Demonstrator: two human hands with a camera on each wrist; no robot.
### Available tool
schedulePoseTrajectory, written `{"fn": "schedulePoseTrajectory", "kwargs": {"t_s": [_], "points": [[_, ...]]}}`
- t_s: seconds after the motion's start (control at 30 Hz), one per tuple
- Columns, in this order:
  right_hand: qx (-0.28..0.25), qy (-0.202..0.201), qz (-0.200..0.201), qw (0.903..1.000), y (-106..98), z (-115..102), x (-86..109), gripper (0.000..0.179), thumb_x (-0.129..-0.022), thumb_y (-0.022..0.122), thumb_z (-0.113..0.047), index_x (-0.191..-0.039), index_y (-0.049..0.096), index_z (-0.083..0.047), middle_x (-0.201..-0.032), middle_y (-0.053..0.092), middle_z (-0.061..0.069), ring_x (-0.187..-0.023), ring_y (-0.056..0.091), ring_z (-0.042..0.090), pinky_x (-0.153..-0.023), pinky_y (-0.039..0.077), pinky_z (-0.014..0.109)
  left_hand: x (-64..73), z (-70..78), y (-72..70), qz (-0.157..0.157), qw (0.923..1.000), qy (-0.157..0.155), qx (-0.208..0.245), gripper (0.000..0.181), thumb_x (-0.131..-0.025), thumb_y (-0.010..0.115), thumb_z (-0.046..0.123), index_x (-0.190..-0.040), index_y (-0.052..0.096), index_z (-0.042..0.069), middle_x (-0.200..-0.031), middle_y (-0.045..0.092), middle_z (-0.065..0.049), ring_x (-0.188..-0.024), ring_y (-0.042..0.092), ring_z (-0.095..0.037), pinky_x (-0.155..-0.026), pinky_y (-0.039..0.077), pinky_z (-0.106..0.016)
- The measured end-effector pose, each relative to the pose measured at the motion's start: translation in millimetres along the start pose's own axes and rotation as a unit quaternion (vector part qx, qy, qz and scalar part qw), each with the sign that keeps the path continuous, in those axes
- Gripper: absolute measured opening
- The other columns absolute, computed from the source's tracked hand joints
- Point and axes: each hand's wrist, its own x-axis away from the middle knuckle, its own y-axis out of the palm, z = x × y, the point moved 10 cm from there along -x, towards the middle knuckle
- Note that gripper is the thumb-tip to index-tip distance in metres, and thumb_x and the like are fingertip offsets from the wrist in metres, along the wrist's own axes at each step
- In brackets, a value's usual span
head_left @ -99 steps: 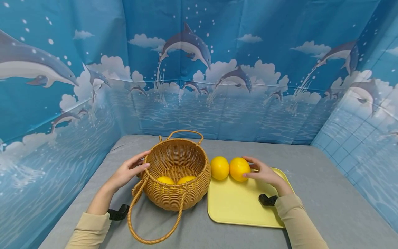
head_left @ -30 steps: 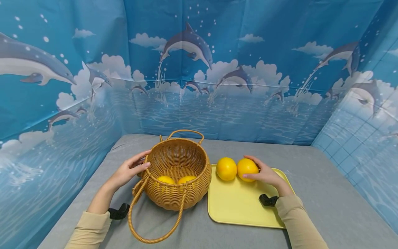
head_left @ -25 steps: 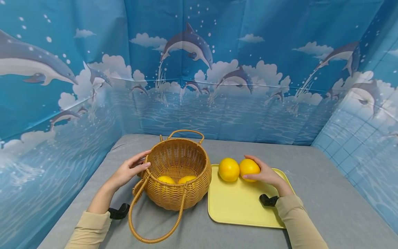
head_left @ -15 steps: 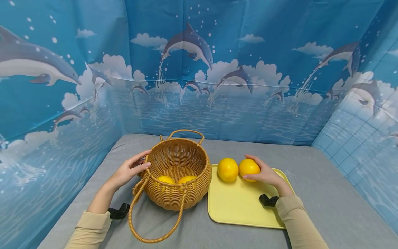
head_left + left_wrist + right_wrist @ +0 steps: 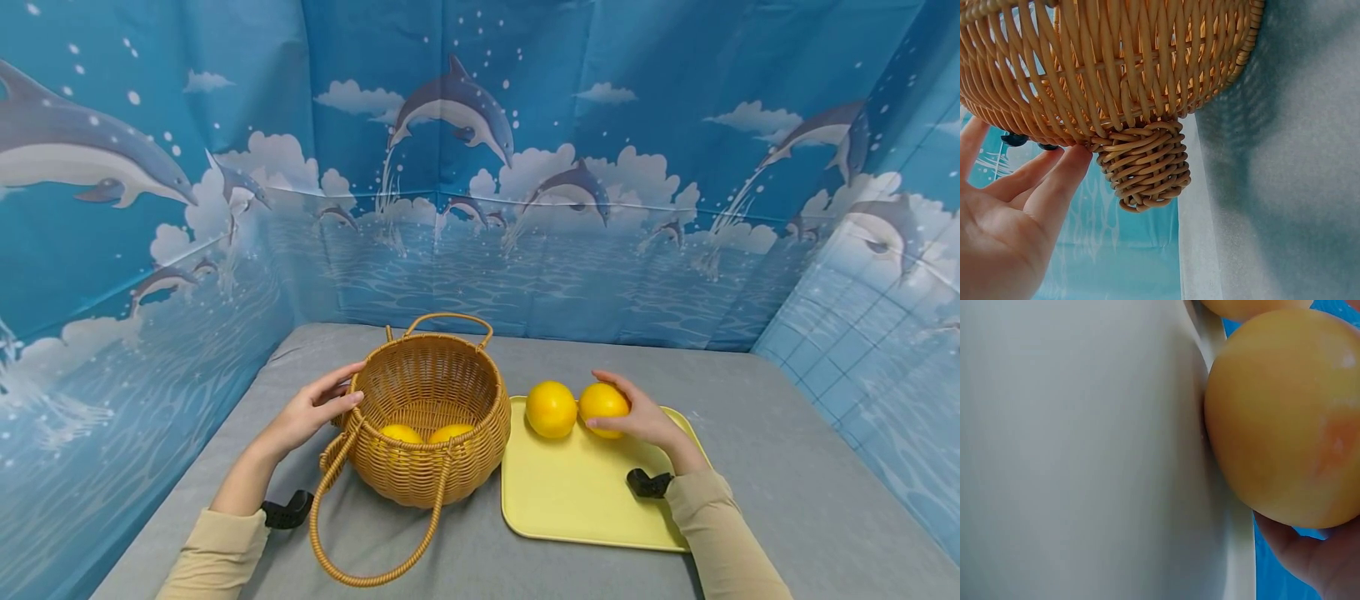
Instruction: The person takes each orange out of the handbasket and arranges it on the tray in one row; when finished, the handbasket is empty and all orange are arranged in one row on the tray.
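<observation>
A round wicker basket (image 5: pixel 420 475) stands tilted toward me, with two yellow-orange fruits (image 5: pixel 401 433) partly visible inside. My left hand (image 5: pixel 303 414) rests against its left rim; in the left wrist view, straight fingers (image 5: pixel 1060 194) touch the woven wall. At the back of the yellow tray (image 5: pixel 577 500) sit two oranges. The left orange (image 5: pixel 551 409) lies free. My right hand (image 5: pixel 647 417) holds the right orange (image 5: pixel 602 404), thumb in front and a finger above; the other fingers are hidden. The right wrist view shows this orange (image 5: pixel 1279 425) close up against the tray's rim.
A looped handle (image 5: pixel 382 579) hangs toward me from the basket and a second handle (image 5: pixel 450 317) stands at its back. Grey cloth (image 5: pixel 795 467) covers the table. A dolphin-print curtain (image 5: pixel 480 242) surrounds the back and sides.
Over the last few seconds both oranges on the tray have shifted right, away from the basket, the right one with my right hand. My left hand has stayed on the basket.
</observation>
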Motion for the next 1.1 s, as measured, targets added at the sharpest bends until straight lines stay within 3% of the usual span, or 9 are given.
{"fn": "schedulePoseTrajectory", "kwargs": {"t_s": [0.5, 0.7, 0.9, 1.1], "points": [[0.014, -0.019, 0.021, 0.9995, -6.8, -4.6, -0.5, 0.076, -0.083, 0.073, -0.021, -0.146, 0.032, -0.009, -0.142, 0.034, 0.024, -0.112, 0.049, 0.036, -0.090, 0.043, 0.048, -1.3, -2.1, 0.4, -0.003, 1.0000, 0.001, 0.006, 0.053, -0.097, 0.054, 0.027, -0.146, 0.037, 0.021, -0.152, 0.024, -0.013, -0.135, 0.027, -0.039, -0.099, 0.034, -0.057], [0.024, -0.022, 0.026, 0.9991, -10.1, -10.5, 0.8, 0.075, -0.084, 0.073, -0.023, -0.146, 0.032, -0.011, -0.145, 0.030, 0.023, -0.127, 0.035, 0.042, -0.097, 0.036, 0.056, -1.3, -1.4, 0.3, -0.003, 1.0000, 0.002, 0.007, 0.053, -0.097, 0.054, 0.027, -0.146, 0.036, 0.020, -0.152, 0.024, -0.014, -0.135, 0.026, -0.040, -0.100, 0.032, -0.058], [0.044, -0.038, 0.041, 0.9975, -17.3, -30.5, 2.0, 0.071, -0.085, 0.071, -0.024, -0.145, 0.034, -0.011, -0.147, 0.029, 0.019, -0.132, 0.027, 0.042, -0.103, 0.023, 0.060, -1.5, -0.5, 0.2, -0.002, 1.0000, 0.005, 0.004, 0.053, -0.097, 0.054, 0.026, -0.146, 0.036, 0.020, -0.152, 0.024, -0.015, -0.134, 0.027, -0.040, -0.100, 0.032, -0.058], [0.046, -0.079, 0.052, 0.9944, -22.3, -65.1, 0.5, 0.063, -0.088, 0.068, -0.023, -0.143, 0.038, -0.015, -0.146, 0.031, 0.013, -0.132, 0.028, 0.037, -0.105, 0.021, 0.058, -1.2, 0.3, 0.9, -0.004, 0.9999, 0.011, 0.004, 0.053, -0.097, 0.053, 0.025, -0.147, 0.035, 0.018, -0.152, 0.023, -0.016, -0.134, 0.026, -0.041, -0.100, 0.032, -0.058]]}}
